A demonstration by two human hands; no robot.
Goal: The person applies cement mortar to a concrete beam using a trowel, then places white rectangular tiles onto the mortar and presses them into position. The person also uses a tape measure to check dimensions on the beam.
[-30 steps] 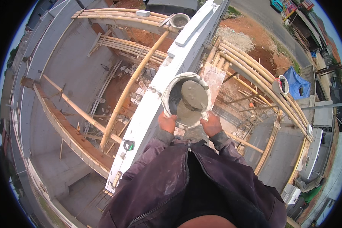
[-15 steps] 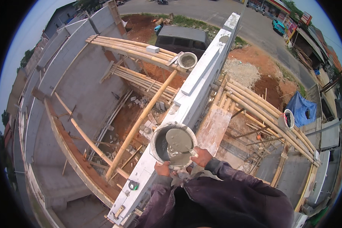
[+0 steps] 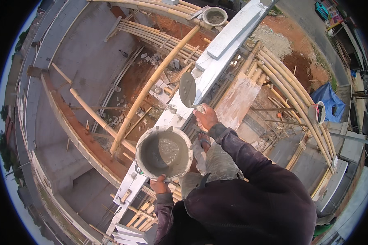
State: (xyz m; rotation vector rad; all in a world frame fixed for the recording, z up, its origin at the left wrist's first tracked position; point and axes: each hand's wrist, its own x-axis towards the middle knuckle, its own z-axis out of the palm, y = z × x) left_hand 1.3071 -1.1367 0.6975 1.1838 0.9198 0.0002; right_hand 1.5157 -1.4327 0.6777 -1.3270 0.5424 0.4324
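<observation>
My right hand (image 3: 206, 117) is closed round the handle of a trowel (image 3: 187, 90). The rounded grey blade is raised over the white block wall (image 3: 164, 119). With my left hand (image 3: 160, 185) I grip the near rim of a pale bucket (image 3: 163, 129), which is close to my body at the wall. Wet grey mortar (image 3: 171, 151) lies inside it, with a smooth scooped patch. Dabs of mortar mark the wall top between the bucket and a white slab (image 3: 227, 38) farther along. The fingers of my left hand are partly hidden by the rim.
A second mortar bucket (image 3: 215, 16) stands at the far end of bamboo poles. A hammer (image 3: 126, 196) lies on the near wall top. Left of the wall is a deep drop, crossed by a bamboo pole (image 3: 155, 87). To the right are a plank (image 3: 237, 102) and bamboo scaffolding (image 3: 286, 85).
My right hand has left the bucket's rim and lifted the trowel out, forward over the wall. The bucket has come left and nearer in my left hand. The view has tilted downward.
</observation>
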